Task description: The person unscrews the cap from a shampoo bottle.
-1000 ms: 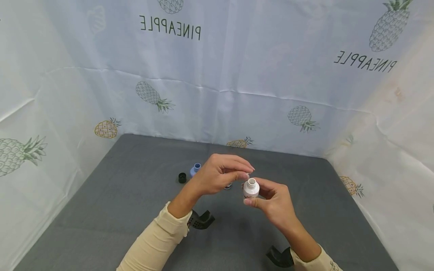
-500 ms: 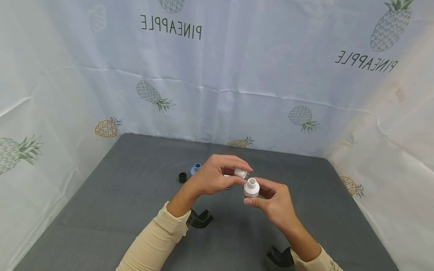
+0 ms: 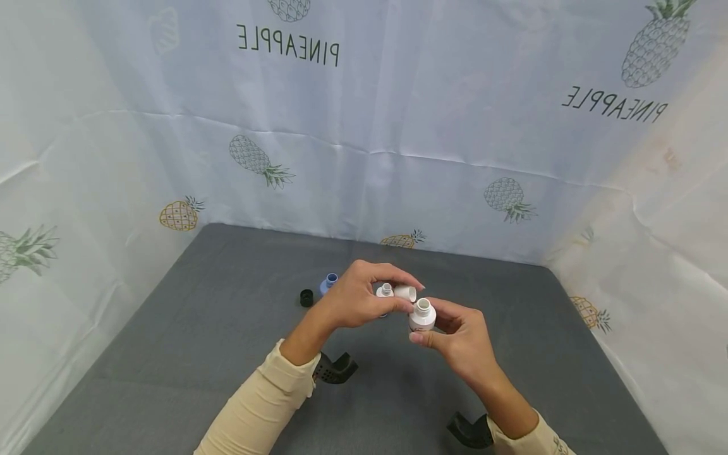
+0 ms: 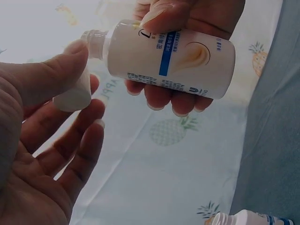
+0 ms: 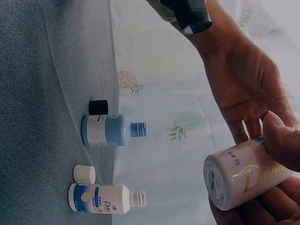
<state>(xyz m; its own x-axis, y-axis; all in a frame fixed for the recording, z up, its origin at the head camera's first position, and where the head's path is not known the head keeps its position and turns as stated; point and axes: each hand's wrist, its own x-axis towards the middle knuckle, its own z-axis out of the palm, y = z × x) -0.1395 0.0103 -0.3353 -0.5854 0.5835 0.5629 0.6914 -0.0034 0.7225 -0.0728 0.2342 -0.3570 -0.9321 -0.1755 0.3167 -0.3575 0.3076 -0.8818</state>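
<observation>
My right hand point(image 3: 466, 341) grips a small white Dove bottle point(image 3: 421, 321) with its threaded mouth uncovered. The label, with dark print and a blue stripe, shows in the left wrist view, and in the right wrist view the bottle's base faces the camera. Just left of the mouth, my left hand point(image 3: 358, 297) pinches a white screw cap point(image 4: 75, 96) between thumb and fingers. The cap is off the bottle, tilted, its open end turned toward the neck. Behind the left fingers stands a second white Dove bottle point(image 5: 101, 198), also uncapped.
A blue uncapped bottle point(image 5: 105, 130) stands on the grey table point(image 3: 170, 341), partly behind the left hand in the head view. Beside it lies a black cap point(image 5: 98, 107). Another white cap point(image 5: 84, 174) sits by the second white bottle. A pineapple-print curtain point(image 3: 364, 126) surrounds the table.
The white cap in my left hand has come into view and turned its open end toward the right. The second white bottle now shows between the left fingers. The right hand is nearly still.
</observation>
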